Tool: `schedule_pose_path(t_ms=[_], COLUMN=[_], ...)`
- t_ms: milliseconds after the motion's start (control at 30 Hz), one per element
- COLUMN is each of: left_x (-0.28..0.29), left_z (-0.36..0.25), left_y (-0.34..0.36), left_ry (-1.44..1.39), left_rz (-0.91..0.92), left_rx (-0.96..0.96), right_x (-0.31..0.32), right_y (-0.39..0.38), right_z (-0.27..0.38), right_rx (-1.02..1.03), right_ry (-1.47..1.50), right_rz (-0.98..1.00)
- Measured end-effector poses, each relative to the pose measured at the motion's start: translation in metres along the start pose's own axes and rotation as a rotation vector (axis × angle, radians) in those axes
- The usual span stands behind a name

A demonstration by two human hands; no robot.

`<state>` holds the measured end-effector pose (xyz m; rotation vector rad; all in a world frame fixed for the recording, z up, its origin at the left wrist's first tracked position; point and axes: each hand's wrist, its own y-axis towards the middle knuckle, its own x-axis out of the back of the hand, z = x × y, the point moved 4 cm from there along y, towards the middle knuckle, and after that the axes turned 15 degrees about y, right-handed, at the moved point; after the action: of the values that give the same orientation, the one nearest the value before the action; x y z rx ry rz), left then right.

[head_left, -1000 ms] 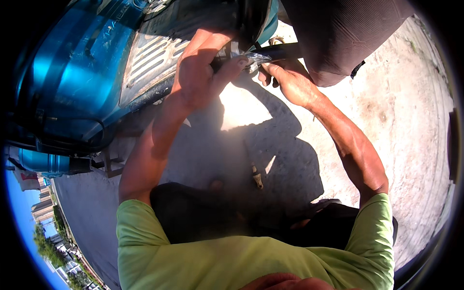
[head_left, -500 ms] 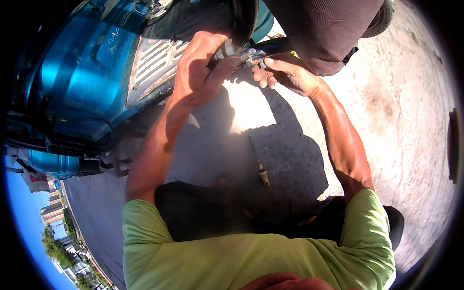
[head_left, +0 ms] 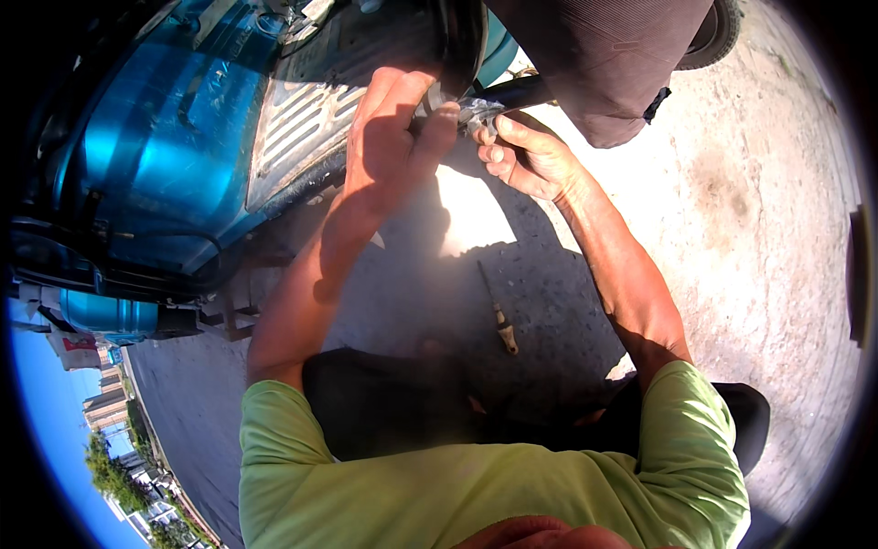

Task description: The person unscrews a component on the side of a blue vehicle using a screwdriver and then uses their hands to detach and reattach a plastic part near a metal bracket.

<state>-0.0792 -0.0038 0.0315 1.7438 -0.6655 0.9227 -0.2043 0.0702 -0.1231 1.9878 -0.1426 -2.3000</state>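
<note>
Clad in a lime-green shirt (head_left: 494, 489) at six o'clock, with dark trousers (head_left: 384, 403) just beyond it. Lying between four and five o'clock on shaded ground (head_left: 558, 302), well apart from both hands: a screwdriver (head_left: 506, 331), thin shaft angled toward eleven. Bordered on the right by wide bare room, from two to five o'clock, over sunlit ground (head_left: 741, 265). Hemmed in at ten to eleven by a dark rail (head_left: 288, 194), close past the left wrist.

Pinching crumpled clear film (head_left: 485, 108) at about half past twelve with the right hand (head_left: 526, 156), thumb and forefinger closed on it, other fingers curled loosely below. Curving the left hand (head_left: 391, 137), near half past eleven, about a pale band (head_left: 435, 95), with thumb bent toward the film and a small gap behind it; cannot tell how firmly closed. Crowded just past the film by a dark tube (head_left: 519, 92) and, at one o'clock, by another person's brown trouser leg (head_left: 608, 69). Backed at ten o'clock by a blue vehicle body (head_left: 155, 156), at half past one by a tyre (head_left: 721, 38), and farthest, at eight, by trees (head_left: 112, 471).
</note>
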Motion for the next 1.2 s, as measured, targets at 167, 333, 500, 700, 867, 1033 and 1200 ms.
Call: schedule_pose_path(t_ms=[167, 333, 500, 700, 867, 1033, 1200], left_x=[0.009, 0.011, 0.008, -0.003, -0.013, -0.024, -0.035], left_z=[-0.016, -0.036, -0.051, -0.061, -0.074, -0.079, -0.081], left_y=[0.007, 0.010, 0.005, -0.003, -0.007, -0.010, -0.023], left_ry=[0.236, -0.050, 0.096, 0.175, 0.258, 0.221, -0.198], left_rz=[0.085, 0.325, 0.241, 0.132, 0.109, 0.021, -0.371], left_rx=[0.035, 0.547, 0.597, 0.576, 0.593, 0.705, 0.982], right_x=[0.006, 0.001, -0.005, -0.011, -0.001, 0.002, 0.012], right_y=[0.002, 0.003, 0.000, 0.000, 0.005, 0.000, 0.008], right_z=[0.000, 0.001, 0.002, 0.003, -0.005, 0.001, 0.000], right_rx=[0.011, 0.037, 0.078, 0.100, 0.022, 0.021, 0.062], right_ry=[-0.019, -0.037, -0.088, -0.041, -0.077, -0.117, -0.272], right_rz=[0.037, 0.136, -0.048, 0.054, 0.056, 0.064, 0.121])
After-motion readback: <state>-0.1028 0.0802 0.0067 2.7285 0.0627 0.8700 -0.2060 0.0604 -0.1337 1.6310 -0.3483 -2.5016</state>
